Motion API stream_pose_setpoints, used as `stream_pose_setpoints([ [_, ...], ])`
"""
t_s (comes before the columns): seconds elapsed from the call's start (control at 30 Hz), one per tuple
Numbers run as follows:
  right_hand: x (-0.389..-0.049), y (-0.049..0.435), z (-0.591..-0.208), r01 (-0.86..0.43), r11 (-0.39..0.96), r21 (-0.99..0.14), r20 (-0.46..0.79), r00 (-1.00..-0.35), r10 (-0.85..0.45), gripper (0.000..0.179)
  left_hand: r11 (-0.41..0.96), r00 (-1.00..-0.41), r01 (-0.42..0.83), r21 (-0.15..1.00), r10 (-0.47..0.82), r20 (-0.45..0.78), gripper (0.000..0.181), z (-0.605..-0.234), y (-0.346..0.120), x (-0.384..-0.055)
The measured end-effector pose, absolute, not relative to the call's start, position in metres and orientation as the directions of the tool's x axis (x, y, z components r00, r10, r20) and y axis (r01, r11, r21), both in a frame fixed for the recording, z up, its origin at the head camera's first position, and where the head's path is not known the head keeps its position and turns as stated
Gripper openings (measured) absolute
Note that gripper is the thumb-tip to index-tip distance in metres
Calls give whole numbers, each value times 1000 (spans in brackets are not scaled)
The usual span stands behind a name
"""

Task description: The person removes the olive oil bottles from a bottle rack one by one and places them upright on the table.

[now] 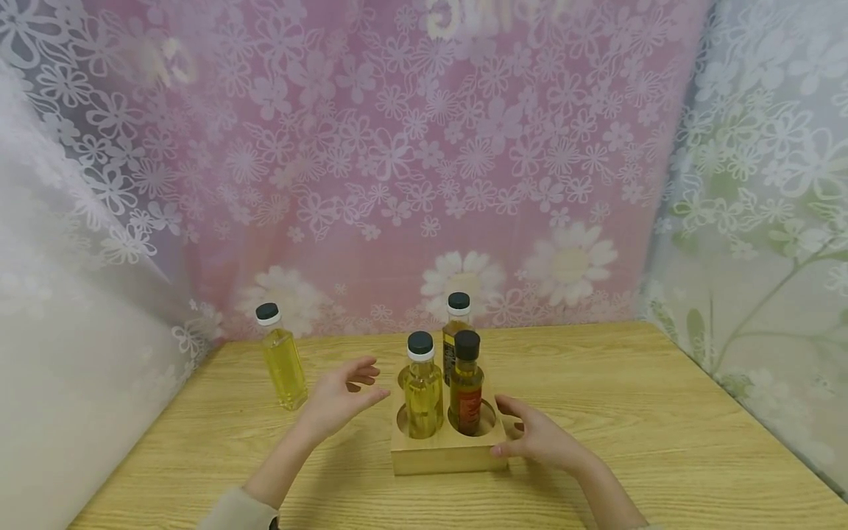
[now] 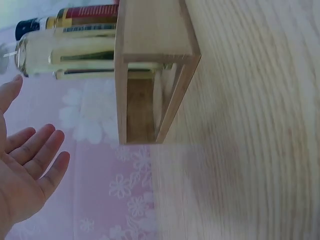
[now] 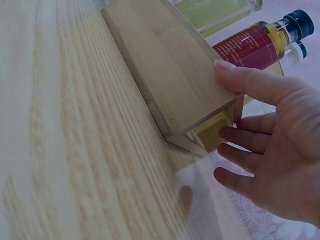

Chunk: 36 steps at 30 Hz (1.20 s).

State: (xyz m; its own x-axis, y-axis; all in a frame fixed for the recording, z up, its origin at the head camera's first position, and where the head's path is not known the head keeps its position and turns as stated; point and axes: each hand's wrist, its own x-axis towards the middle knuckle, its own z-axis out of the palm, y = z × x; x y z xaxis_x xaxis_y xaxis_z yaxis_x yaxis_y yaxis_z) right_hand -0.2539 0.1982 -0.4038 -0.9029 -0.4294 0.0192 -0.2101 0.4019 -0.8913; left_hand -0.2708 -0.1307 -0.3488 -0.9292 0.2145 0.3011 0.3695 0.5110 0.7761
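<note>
A wooden rack (image 1: 450,460) with round holes stands on the table. In its front holes are a square bottle of yellow oil (image 1: 424,401) and a dark-capped bottle with a red label (image 1: 469,408). Behind them is a bottle with a dark label (image 1: 457,316). My left hand (image 1: 338,397) hovers left of the rack, fingers apart and holding nothing. At the rack's right front corner is my right hand (image 1: 539,438); its thumb (image 3: 240,75) lies against the corner, the other fingers loosely spread beside the side opening. Whether they press on the wood is unclear.
Another bottle of yellow oil (image 1: 285,368), with a black and white cap, stands at the table's left, beyond my left hand. The wood-grain table (image 1: 629,412) ends at a pink flowered curtain (image 1: 424,147) behind, with pale curtains on both sides.
</note>
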Motion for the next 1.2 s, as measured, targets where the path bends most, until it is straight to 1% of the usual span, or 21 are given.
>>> stream_pose_setpoints([
  [0.3, -254, 198, -403, -212, 386, -898, 23, -898, -440, 90, 483, -880, 469, 740, 325, 346, 60, -354, -108, -270],
  [0.4, -254, 198, -403, -214, 384, -898, 25, -897, -441, 90, 478, -873, 479, 736, 346, 344, 63, -355, -103, -270],
  [0.7, -253, 198, -403, -210, 380, -901, 25, -898, -439, 90, 470, -873, 466, 750, 384, 301, 67, -354, -88, -272],
  [0.87, -254, 199, -404, -212, 374, -903, 27, -897, -442, 89, 491, -885, 441, 752, 375, 274, 67, -355, -84, -272],
  [1.2, -253, 199, -404, -211, 370, -905, 27, -895, -445, 89, 506, -891, 435, 745, 363, 273, 67, -355, -81, -271],
])
